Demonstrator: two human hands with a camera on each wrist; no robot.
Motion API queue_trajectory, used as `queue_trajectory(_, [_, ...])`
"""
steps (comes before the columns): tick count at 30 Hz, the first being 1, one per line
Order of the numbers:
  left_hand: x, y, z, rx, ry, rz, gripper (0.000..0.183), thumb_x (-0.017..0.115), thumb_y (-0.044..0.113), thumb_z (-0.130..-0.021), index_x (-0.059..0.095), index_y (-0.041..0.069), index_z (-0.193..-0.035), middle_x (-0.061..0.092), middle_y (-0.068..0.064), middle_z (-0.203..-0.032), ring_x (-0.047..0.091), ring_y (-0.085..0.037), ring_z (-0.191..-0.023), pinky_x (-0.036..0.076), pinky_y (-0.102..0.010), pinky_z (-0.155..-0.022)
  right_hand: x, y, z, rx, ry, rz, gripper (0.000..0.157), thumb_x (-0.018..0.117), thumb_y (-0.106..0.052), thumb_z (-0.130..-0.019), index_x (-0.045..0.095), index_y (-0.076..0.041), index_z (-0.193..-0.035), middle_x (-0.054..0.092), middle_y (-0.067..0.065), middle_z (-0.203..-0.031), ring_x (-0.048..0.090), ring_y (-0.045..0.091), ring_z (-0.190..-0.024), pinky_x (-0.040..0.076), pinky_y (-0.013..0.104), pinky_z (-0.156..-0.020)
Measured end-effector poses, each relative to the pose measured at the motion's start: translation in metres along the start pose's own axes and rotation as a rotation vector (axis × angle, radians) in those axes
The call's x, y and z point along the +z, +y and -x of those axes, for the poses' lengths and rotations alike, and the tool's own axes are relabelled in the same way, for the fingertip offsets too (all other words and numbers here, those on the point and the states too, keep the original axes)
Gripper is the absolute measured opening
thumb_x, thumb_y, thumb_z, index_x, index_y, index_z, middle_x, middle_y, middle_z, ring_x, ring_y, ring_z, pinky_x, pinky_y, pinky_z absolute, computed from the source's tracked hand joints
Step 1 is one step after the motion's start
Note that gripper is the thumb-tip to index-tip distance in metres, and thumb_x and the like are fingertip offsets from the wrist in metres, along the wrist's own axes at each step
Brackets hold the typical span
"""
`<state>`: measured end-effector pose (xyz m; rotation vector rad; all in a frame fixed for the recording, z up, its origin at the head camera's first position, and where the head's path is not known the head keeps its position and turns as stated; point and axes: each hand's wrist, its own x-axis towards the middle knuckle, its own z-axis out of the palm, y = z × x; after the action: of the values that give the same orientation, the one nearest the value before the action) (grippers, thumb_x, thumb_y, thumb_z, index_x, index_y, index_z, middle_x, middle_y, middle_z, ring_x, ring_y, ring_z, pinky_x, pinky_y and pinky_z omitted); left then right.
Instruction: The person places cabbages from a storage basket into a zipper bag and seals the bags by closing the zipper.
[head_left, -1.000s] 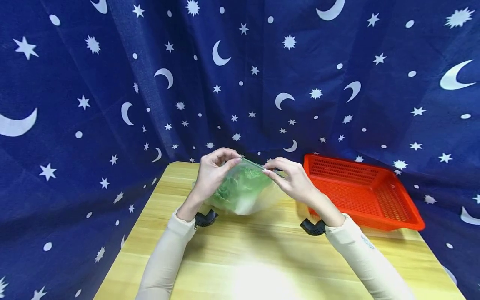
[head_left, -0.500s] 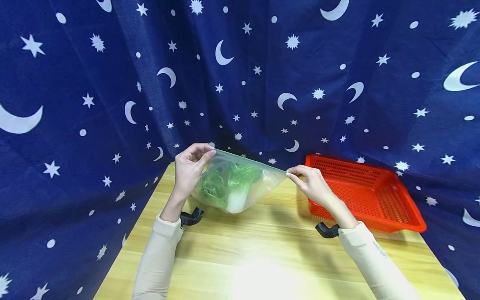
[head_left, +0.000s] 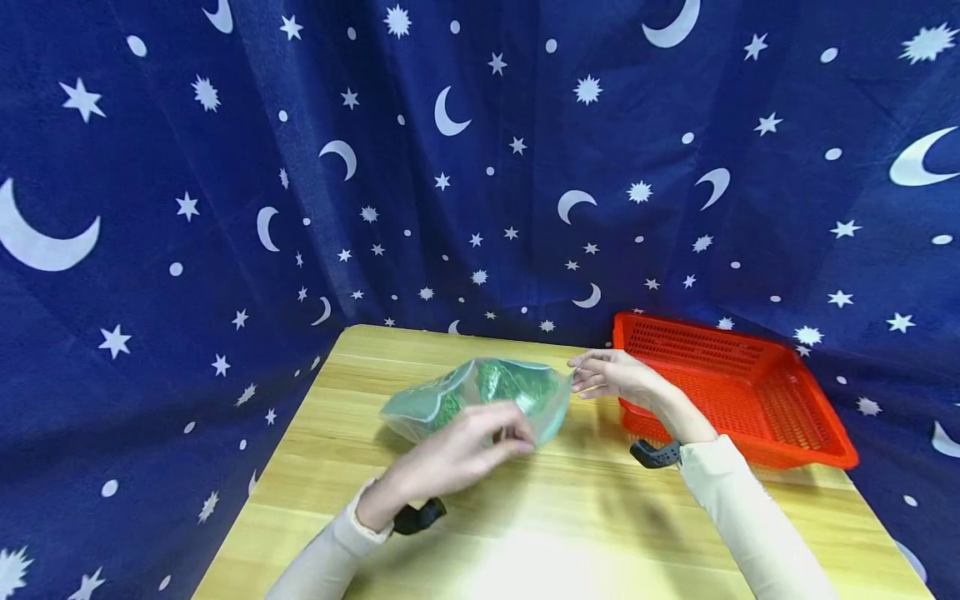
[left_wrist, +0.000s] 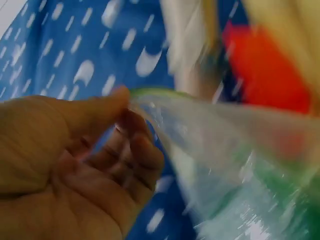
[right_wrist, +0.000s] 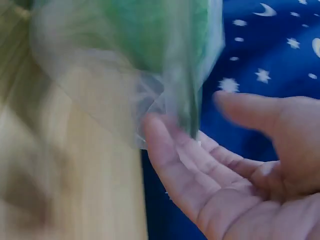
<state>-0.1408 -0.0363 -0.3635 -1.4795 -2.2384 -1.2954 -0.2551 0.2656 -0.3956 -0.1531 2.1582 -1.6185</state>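
A clear zip bag point(head_left: 420, 408) with a green edge lies on the table in the head view, slumped sideways. Leafy green vegetable point(head_left: 517, 381), a Chinese cabbage by its look, shows through the plastic. Blurred by motion, my left hand point(head_left: 468, 446) overlaps the bag's near side; in the left wrist view its thumb and forefinger pinch the bag's corner. At the bag's right end is my right hand point(head_left: 618, 379). Seen from the right wrist, its thumb stands apart, and the fingers point(right_wrist: 167, 160) lie loosely extended against the bag's edge.
A red perforated plastic basket point(head_left: 735, 392) stands at the table's back right, beyond the right hand. The wooden table point(head_left: 360, 358) meets a blue curtain point(head_left: 450, 208) with moons and stars along its back and sides.
The bag was stretched up between both hands and now has dropped and slumped onto the table. My left hand has swung down and right, toward me; my right hand's pinch has loosened.
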Motion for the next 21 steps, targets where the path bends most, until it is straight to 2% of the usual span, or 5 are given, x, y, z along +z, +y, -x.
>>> queue_trajectory(2, [0.033,0.003,0.006,0.057,-0.131,-0.088,0.006,0.060,0.010,-0.093,0.058,0.015,-0.094,0.060,0.008,-0.089,0.052,0.004,-0.082,0.045,-0.005,-0.077,0.002,0.005,-0.003,0.050,-0.038,0.048,0.036,0.051,-0.009,-0.098,0.046,0.014,-0.125,0.066,0.008,-0.097,0.067,0.018,-0.085,0.056,0.042,-0.087])
queue_trajectory(5, [0.080,-0.003,0.013,0.121,-0.208,-0.285,0.011,0.057,0.008,-0.094,0.053,0.017,-0.089,0.052,0.011,-0.084,0.047,0.004,-0.078,0.038,-0.002,-0.071,0.008,0.013,-0.012,0.041,0.015,0.113,0.030,0.057,-0.002,-0.093,0.050,0.014,-0.117,0.066,0.006,-0.094,0.065,0.012,-0.079,0.058,0.033,-0.080])
queue_trajectory(10, [0.131,-0.030,0.015,0.011,-0.204,-0.557,0.021,0.061,0.001,-0.083,0.050,0.016,-0.093,0.050,0.007,-0.088,0.050,-0.005,-0.081,0.044,-0.012,-0.072,0.010,0.021,-0.031,-0.071,0.362,0.272,0.026,0.058,0.001,-0.087,0.061,0.011,-0.111,0.067,0.008,-0.077,0.057,0.004,-0.064,0.054,0.020,-0.062])
queue_trajectory(14, [0.144,-0.051,0.015,-0.118,-0.203,-0.597,0.031,0.062,-0.002,-0.079,0.051,0.014,-0.102,0.055,0.004,-0.097,0.053,-0.008,-0.088,0.049,-0.017,-0.079,0.009,0.033,-0.041,-0.050,0.578,0.468,0.024,0.063,-0.007,-0.085,0.070,-0.001,-0.107,0.071,0.010,-0.076,0.056,0.008,-0.062,0.045,0.019,-0.057])
queue_trajectory(21, [0.125,-0.063,0.013,-0.227,-0.092,-0.696,0.042,0.071,-0.003,-0.065,0.050,0.010,-0.098,0.055,0.000,-0.086,0.054,-0.013,-0.076,0.046,-0.022,-0.062,0.012,0.046,-0.046,-0.077,0.719,0.486,0.025,0.061,-0.006,-0.086,0.070,-0.002,-0.109,0.073,0.019,-0.094,0.067,0.034,-0.090,0.046,0.037,-0.078])
